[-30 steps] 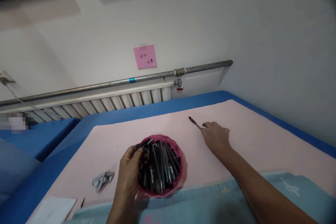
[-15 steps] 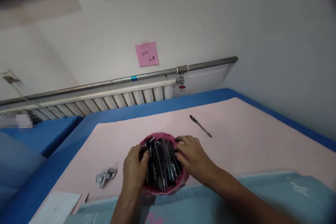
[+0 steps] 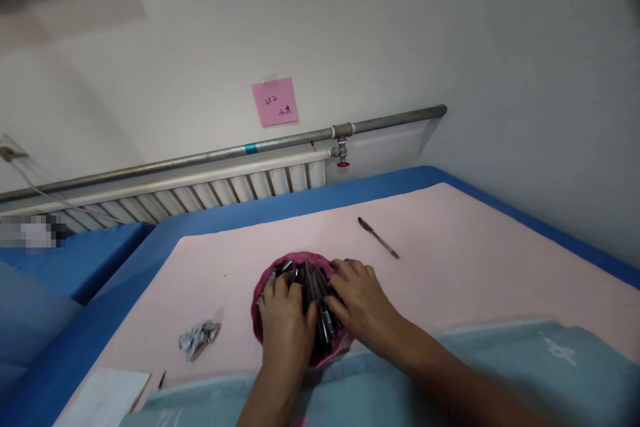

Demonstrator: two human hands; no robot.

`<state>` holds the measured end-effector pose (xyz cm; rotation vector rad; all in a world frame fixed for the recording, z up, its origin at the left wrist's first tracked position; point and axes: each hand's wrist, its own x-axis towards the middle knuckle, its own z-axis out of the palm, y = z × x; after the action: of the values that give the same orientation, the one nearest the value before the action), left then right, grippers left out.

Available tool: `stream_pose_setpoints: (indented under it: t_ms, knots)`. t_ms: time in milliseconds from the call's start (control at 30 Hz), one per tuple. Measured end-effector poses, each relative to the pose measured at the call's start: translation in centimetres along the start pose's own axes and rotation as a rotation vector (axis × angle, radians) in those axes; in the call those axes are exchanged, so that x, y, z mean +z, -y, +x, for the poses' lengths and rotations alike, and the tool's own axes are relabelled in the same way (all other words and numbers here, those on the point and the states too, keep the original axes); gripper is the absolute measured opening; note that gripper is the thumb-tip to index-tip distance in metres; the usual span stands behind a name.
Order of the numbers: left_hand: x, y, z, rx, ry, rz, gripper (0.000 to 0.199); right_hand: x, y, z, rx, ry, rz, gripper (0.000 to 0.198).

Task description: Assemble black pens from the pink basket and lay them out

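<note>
A pink basket [image 3: 257, 328] full of black and clear pens [image 3: 325, 320] stands near the front edge of the pink tabletop. Over the left part of the pens lies my left hand [image 3: 287, 320], open, its fingers spread and touching them; it hides some of the pens and the near left rim. My right hand [image 3: 363, 297] reaches over the right rim, thumb and fingers apart, with fingertips against the pens on that side. Farther back on the right, a single capped pen [image 3: 379, 238] lies on the tabletop.
Left of the basket are a crumpled piece of paper [image 3: 198, 339], white sheets [image 3: 107, 397] and a small dark thin item [image 3: 161, 380]. A blue-green cloth [image 3: 505, 353] covers the front edge. Behind the table run a radiator [image 3: 240, 188] and a metal pipe [image 3: 390, 121].
My left hand has moved right from the basket's left rim onto the pens, with fingers spread over them. My right hand stays at the right side, its fingers slightly farther in. The view shifted slightly.
</note>
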<state>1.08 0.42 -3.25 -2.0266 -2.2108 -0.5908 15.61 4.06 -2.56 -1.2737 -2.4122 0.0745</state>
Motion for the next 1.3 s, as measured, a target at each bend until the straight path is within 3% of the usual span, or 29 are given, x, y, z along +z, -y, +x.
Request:
stream_pose_setpoints:
  t_ms: [267, 600, 767, 967, 1100, 1300]
  knots:
    - [-0.2, -0.3, 0.2, -0.057, 0.058, -0.006, 0.022, 0.3, 0.4, 0.1, 0.053, 0.011, -0.073, 0.020]
    - [-0.1, 0.4, 0.2, -0.075, 0.015, -0.212, 0.019, 1.4, 0.2, 0.1, 0.170, 0.026, 0.087, 0.012]
    - [-1.2, 1.4, 0.6, -0.168, -0.023, -0.566, 0.018, 1.3, 0.0, 0.3, 0.195, -0.010, 0.161, 0.010]
    - [-3.3, 3.2, 1.6, -0.575, -0.053, -1.271, 0.019, -0.5, 0.2, 0.4, 0.111, -0.186, 0.344, 0.012]
    - [-3.9, 4.7, 2.4, -0.814, -0.173, -1.622, 0.004, -1.6, 0.8, 0.0, 0.013, -0.041, 0.479, 0.018]
    - [-4.3, 5.8, 2.7, -0.836, -0.265, -1.836, 0.010, -1.3, 1.2, -0.4, -0.077, 0.013, 0.453, 0.021]
